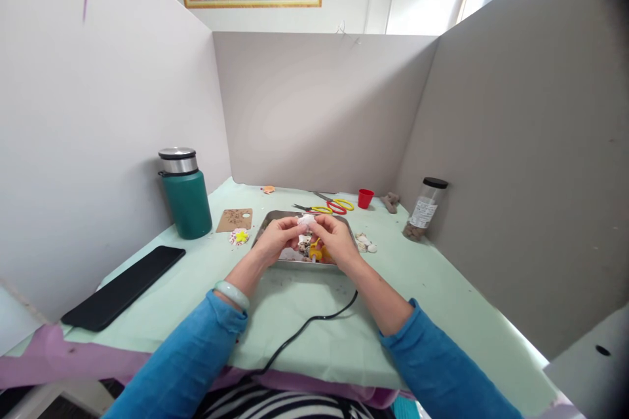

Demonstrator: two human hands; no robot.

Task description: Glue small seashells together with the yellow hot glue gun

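Over a metal tray [301, 264], my left hand [279, 237] and my right hand [336, 237] meet, pinching a small white piece [307, 219] between their fingertips. It looks like a shell, but its details are too small to make out. Below the fingers, a yellow-orange tool [315, 251], apparently a glue gun, lies in the tray among small shell-like bits [303, 245]. My right hand partly covers that tool. A black cord [314, 318] runs from near the tray to the table's front edge.
Behind the tray lie scissors [337, 205], a red cup [365, 198] and an orange piece [268, 189]. Shells [364, 243] sit right. Left are a brown card [234, 220], yellow flower decoration [240, 236], green bottle [187, 200] and black slab [125, 287]. A jar [424, 209] stands by the right panel.
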